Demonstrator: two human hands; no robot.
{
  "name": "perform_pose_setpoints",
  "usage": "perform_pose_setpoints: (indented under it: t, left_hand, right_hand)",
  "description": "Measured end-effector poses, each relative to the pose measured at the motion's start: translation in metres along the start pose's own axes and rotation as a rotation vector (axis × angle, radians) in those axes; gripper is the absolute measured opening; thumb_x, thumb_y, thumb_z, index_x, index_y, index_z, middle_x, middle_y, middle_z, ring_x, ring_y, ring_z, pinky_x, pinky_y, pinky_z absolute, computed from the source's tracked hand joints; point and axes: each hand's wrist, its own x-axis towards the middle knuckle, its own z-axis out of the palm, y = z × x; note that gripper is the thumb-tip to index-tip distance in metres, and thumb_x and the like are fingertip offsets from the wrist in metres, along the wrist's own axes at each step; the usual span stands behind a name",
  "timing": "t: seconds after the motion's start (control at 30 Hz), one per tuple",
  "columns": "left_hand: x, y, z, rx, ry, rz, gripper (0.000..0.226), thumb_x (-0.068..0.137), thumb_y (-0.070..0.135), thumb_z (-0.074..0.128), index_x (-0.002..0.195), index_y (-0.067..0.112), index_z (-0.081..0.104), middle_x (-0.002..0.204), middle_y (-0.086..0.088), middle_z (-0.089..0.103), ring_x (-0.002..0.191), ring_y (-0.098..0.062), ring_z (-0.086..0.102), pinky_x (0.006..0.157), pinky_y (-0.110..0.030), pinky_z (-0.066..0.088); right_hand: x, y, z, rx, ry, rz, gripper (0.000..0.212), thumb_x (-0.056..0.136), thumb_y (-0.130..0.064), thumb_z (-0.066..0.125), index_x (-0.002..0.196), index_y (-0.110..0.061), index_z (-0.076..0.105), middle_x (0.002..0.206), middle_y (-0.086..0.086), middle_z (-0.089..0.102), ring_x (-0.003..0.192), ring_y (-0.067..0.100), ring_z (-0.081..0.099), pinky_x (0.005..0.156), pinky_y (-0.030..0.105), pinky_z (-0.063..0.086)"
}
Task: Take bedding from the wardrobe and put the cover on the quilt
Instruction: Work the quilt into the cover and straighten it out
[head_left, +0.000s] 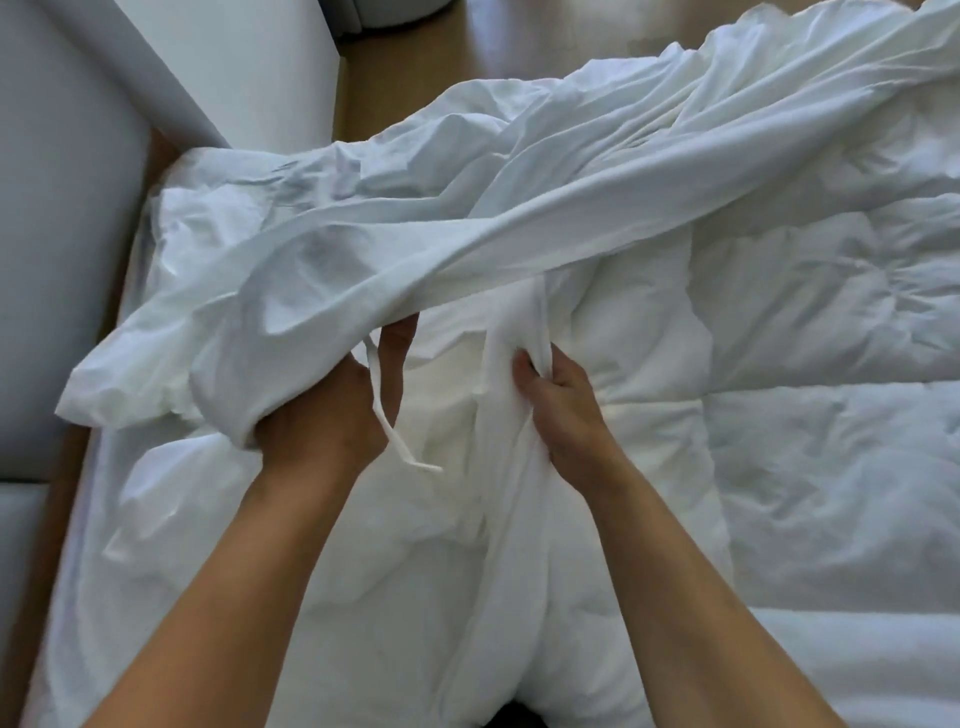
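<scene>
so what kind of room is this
Probably a bedroom: a puffy white quilt is spread out, the left hand and right hand grip a white cover over it, and a grey padded panel stands alongside.

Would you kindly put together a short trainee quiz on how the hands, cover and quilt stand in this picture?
1. True or false: the right hand grips a bunched fold of the cover.
2. What dangles beside the left hand? A. a tie strap B. a pillow C. a hanger
3. Fill in: the puffy quilt lies ___ the lifted cover.
Key: 1 true; 2 A; 3 under.
</scene>
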Motion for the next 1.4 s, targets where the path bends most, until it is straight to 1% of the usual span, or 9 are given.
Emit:
perform_pose_setpoints:
  t: [0.17,0.37,0.47,0.6,0.7,0.8,1.0,1.23,1.4]
  left_hand:
    - [-0.055,-0.023,0.042,0.052,-0.296,-0.093,0.066,0.099,0.068,0.032,0.151,0.027,0.04,0.156,-0.005,0.043,0.148,-0.032,0.03,0.123,-0.037,0.011]
    - [-0.113,-0.031,0.093,0.306,-0.879,-0.13,0.055,0.105,0.043,0.026,0.152,0.019,0.039,0.141,-0.009,0.057,0.129,-0.029,0.055,0.105,-0.04,0.045]
    - [-0.134,-0.032,0.104,0.407,-0.871,-0.027,0.059,0.103,0.039,0.033,0.158,0.019,0.023,0.153,-0.008,0.044,0.14,-0.03,0.043,0.113,-0.041,0.035]
    - [-0.168,-0.04,0.117,0.473,-0.871,0.101,0.055,0.103,0.035,0.039,0.154,0.017,0.031,0.153,-0.015,0.043,0.14,-0.035,0.041,0.116,-0.046,0.032]
    - [-0.207,-0.042,0.137,0.599,-0.941,0.263,0.061,0.105,0.032,0.033,0.155,0.008,0.01,0.161,-0.022,0.017,0.149,-0.041,0.015,0.122,-0.054,0.008]
    - [-0.208,-0.037,0.159,0.502,-1.14,0.138,0.058,0.103,0.035,0.035,0.153,0.008,0.024,0.156,-0.022,0.031,0.145,-0.038,0.029,0.121,-0.047,0.019]
    - [-0.187,-0.048,0.194,0.477,-1.296,0.188,0.064,0.095,0.034,0.052,0.151,0.006,0.038,0.149,-0.019,0.044,0.138,-0.038,0.042,0.115,-0.044,0.033]
    - [-0.187,-0.042,0.203,0.424,-1.158,0.121,0.047,0.101,0.027,0.042,0.143,0.006,0.049,0.145,-0.019,0.05,0.133,-0.039,0.046,0.113,-0.045,0.033]
    - [-0.196,-0.042,0.209,0.447,-1.01,0.137,0.048,0.099,0.026,0.052,0.143,0.006,0.048,0.146,-0.016,0.049,0.137,-0.034,0.044,0.114,-0.037,0.032]
  right_hand:
    - [0.014,-0.011,0.036,0.052,-0.156,0.128,0.04,0.104,-0.009,0.052,0.144,-0.008,0.05,0.143,0.01,0.057,0.131,0.024,0.055,0.106,0.035,0.048]
    - [0.03,0.005,0.058,-0.492,-0.433,0.16,0.047,0.105,-0.005,0.047,0.149,0.006,0.035,0.16,0.02,0.031,0.15,0.03,0.026,0.109,0.016,0.023]
    - [0.013,0.041,0.065,-0.646,-0.308,0.033,0.057,0.1,-0.033,0.061,0.15,-0.018,0.041,0.159,0.006,0.038,0.146,0.024,0.033,0.118,0.031,0.028]
    - [-0.06,0.098,0.079,-0.823,0.191,-0.043,0.056,0.086,-0.037,0.064,0.137,-0.017,0.05,0.135,0.011,0.055,0.119,0.036,0.053,0.092,0.046,0.05]
    - [-0.1,0.134,0.072,-0.941,0.114,0.085,0.064,0.09,-0.048,0.058,0.147,-0.033,0.033,0.157,0.008,0.033,0.14,0.033,0.035,0.111,0.05,0.036]
    - [-0.084,0.159,0.048,-1.068,-0.137,0.193,0.056,0.098,-0.047,0.048,0.152,-0.037,0.035,0.168,0.001,0.006,0.153,0.026,0.01,0.12,0.046,0.022]
    - [-0.028,0.174,0.038,-1.127,-0.486,0.33,0.055,0.104,-0.046,0.039,0.155,-0.029,0.032,0.169,0.008,0.006,0.153,0.032,0.008,0.119,0.053,0.026]
    - [-0.018,0.186,0.023,-0.961,-0.521,0.215,0.061,0.1,-0.037,0.041,0.157,-0.042,0.018,0.168,0.0,-0.015,0.155,0.023,-0.009,0.121,0.053,0.009]
    - [-0.092,0.209,0.014,-0.617,-0.064,-0.188,0.056,0.088,-0.015,0.064,0.143,-0.025,0.056,0.162,0.01,0.03,0.146,0.028,0.031,0.12,0.038,0.028]
